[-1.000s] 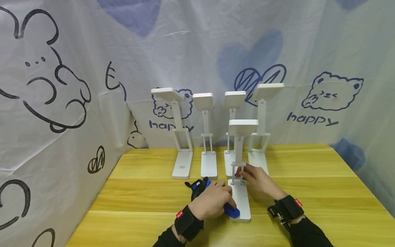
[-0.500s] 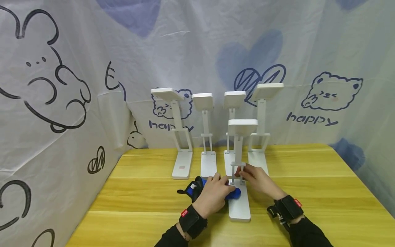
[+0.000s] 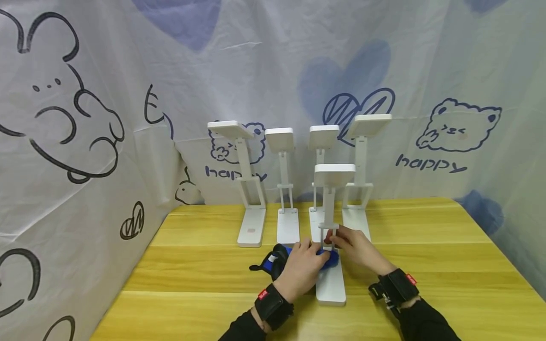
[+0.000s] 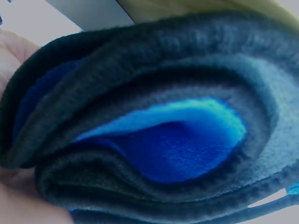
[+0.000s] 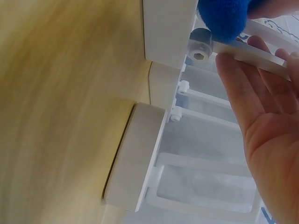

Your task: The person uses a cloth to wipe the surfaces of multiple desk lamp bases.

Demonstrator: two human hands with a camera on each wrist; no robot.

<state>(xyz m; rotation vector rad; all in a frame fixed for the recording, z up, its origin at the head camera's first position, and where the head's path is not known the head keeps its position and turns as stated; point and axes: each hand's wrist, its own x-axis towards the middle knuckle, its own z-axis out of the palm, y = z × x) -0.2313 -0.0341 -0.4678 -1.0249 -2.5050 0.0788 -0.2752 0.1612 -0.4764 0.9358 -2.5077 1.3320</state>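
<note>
A white folding desk lamp (image 3: 330, 288) stands nearest me, its flat base on the table and its head raised on hinged struts. My left hand (image 3: 302, 267) holds a bunched blue cloth (image 3: 332, 259) with dark edging, pressed on the base close by the lower hinge. Thick folds of the cloth (image 4: 182, 149) fill the left wrist view. Behind the struts, my right hand (image 3: 359, 249) pinches one lower strut (image 5: 254, 57) between thumb and fingers. In the right wrist view, blue fabric (image 5: 225, 18) overlaps the hinge end of that strut.
Several similar white lamps stand in a row behind, including one at far left (image 3: 251, 227) and one at far right (image 3: 357, 222). A printed curtain (image 3: 277, 71) hangs behind the wooden table (image 3: 192, 293) and along its left side.
My left hand has moved the cloth from the near end of the base back toward the hinge and slightly right. My right hand stays on the strut.
</note>
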